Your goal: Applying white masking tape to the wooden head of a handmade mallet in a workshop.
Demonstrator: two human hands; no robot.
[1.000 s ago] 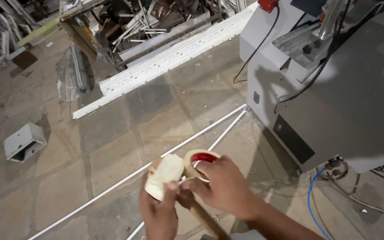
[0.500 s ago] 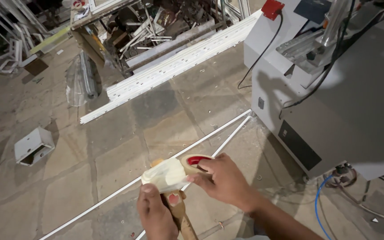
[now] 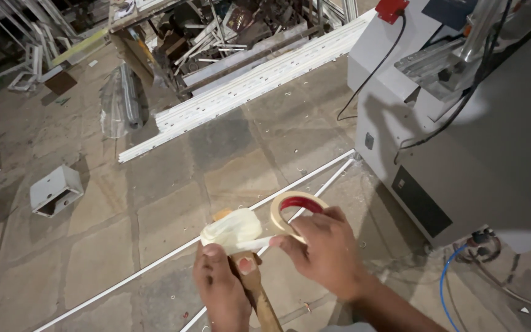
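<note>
Head view: the left hand (image 3: 221,289) is closed around a wooden handle (image 3: 259,295) just below its tape-wrapped head (image 3: 232,229). Right of that head, the right hand (image 3: 324,252) pinches a light, stiff tape roll (image 3: 296,212); its sticky strip looks flimsy, so the roll's rim seems the best hold.

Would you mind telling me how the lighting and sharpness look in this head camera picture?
Head view: dim light; the grey machine carries a dark shadow; the scrap pile at the top is murky. The left hand, right hand, tape roll and wrapped stick look fairly sharp, edges slightly soft.
</note>
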